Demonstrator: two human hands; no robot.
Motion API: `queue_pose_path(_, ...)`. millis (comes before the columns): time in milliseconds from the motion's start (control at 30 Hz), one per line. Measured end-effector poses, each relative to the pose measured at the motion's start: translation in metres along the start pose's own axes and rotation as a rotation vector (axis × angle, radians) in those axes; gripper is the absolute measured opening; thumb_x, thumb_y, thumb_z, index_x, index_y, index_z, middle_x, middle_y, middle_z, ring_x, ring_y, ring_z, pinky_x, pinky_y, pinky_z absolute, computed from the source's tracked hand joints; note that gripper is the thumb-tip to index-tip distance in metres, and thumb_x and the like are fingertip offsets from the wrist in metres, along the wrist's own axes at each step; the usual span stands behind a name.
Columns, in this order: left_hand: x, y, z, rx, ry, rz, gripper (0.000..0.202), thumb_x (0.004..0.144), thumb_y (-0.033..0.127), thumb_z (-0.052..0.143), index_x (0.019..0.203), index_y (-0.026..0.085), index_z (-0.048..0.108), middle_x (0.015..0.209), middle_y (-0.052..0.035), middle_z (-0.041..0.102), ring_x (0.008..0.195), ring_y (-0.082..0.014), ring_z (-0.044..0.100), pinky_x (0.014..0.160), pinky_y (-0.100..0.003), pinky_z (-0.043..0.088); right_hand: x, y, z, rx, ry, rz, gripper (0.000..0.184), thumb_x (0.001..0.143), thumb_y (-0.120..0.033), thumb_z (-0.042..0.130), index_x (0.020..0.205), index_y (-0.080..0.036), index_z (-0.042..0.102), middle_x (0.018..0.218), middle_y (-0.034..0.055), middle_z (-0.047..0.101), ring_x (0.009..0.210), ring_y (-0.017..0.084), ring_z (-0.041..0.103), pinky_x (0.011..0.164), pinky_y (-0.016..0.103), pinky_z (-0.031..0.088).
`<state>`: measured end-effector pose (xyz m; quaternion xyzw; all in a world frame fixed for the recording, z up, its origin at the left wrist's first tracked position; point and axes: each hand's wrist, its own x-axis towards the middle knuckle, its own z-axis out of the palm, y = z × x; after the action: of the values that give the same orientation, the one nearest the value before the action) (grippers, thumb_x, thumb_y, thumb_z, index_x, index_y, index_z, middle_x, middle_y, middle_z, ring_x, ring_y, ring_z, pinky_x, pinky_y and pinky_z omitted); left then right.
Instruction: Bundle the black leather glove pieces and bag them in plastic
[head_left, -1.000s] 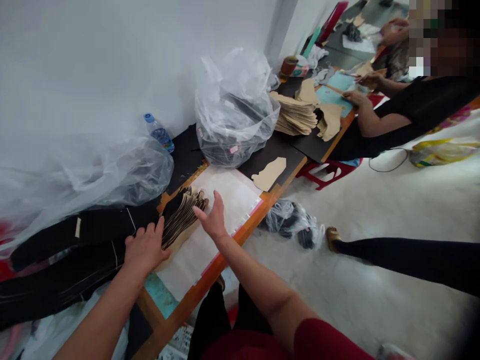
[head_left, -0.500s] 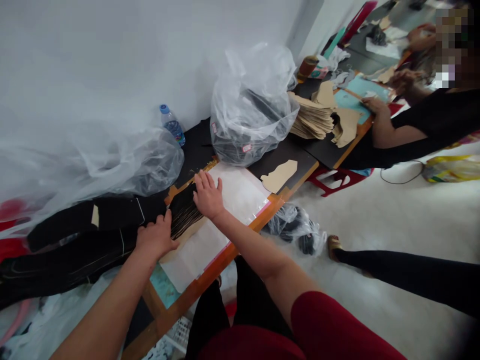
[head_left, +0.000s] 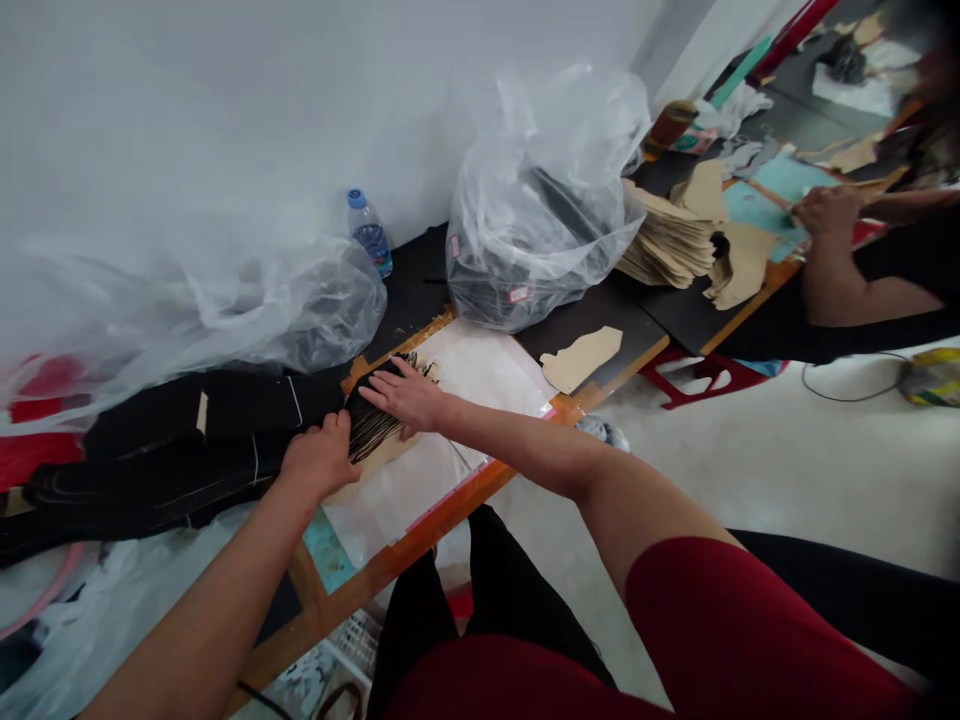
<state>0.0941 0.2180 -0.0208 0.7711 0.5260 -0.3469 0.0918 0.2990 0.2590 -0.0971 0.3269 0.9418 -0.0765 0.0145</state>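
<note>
Well, from our head camera we see our left hand curled against a fanned stack of thin black-and-tan sheets, though we cannot tell whether it grips them. Our right hand lies flat and spread on top. The stack rests on a white paper sheet near the orange table edge, just beside long black fabric strips.
</note>
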Motion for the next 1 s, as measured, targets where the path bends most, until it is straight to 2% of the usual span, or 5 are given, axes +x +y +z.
queue_pose_path(300,-0.031,0.014,0.006,-0.063,0.16,0.027,0.058,0.093,0.038,0.063,0.142,0.009,0.055,0.131,-0.023,0.068,0.118,-0.0397,0.07,0.097,-0.048,0.051,-0.019,-0.019,-0.03,0.022,0.059,0.029,0.047,0.091,-0.026,0.075,0.136,-0.014,0.065,0.131,0.0194,0.072,0.126,0.038,0.061,0.125,0.058,0.031)
queue_pose_path(533,-0.018,0.032,0.008,-0.105,0.08,-0.02,0.09,0.088,0.047,0.074,0.164,0.01,0.042,0.143,-0.0253,0.066,0.126,-0.0433,0.067,0.106,-0.056,0.047,-0.019,-0.019,-0.012,0.054,-0.067,0.011,0.056,0.095,-0.026,0.072,0.146,-0.006,0.059,0.124,0.0238,0.074,0.112,0.037,0.069,0.113,0.055,0.041)
queue_pose_path(700,-0.005,0.031,0.008,-0.094,0.063,-0.049,0.096,0.094,0.051,0.067,0.174,0.012,0.031,0.15,-0.0272,0.061,0.125,-0.0413,0.066,0.101,-0.053,0.051,-0.025,-0.007,-0.022,0.155,0.011,-0.023,0.069,0.1,-0.04,0.073,0.16,-0.014,0.053,0.167,0.0221,0.053,0.153,0.036,0.051,0.133,0.057,0.024)
queue_pose_path(800,-0.001,0.03,0.008,-0.105,0.018,-0.051,0.105,0.093,0.057,0.066,0.178,0.016,0.021,0.16,-0.0269,0.054,0.13,-0.0427,0.064,0.104,-0.055,0.051,-0.05,0.018,-0.031,0.366,0.194,0.143,0.079,0.104,-0.059,0.065,0.17,-0.023,0.044,0.181,0.0119,0.036,0.169,0.032,0.03,0.139,0.057,0.014)
queue_pose_path(1000,-0.001,0.029,0.004,-0.156,-0.012,-0.072,0.11,0.092,0.06,0.065,0.181,0.022,0.012,0.174,-0.024,0.04,0.134,-0.0436,0.061,0.107,-0.058,0.051,-0.098,0.048,0.005,0.85,0.343,0.504,0.088,0.11,-0.078,0.027,0.163,-0.014,0.056,0.171,0.0168,0.051,0.163,0.027,0.044,0.135,0.049,0.034)
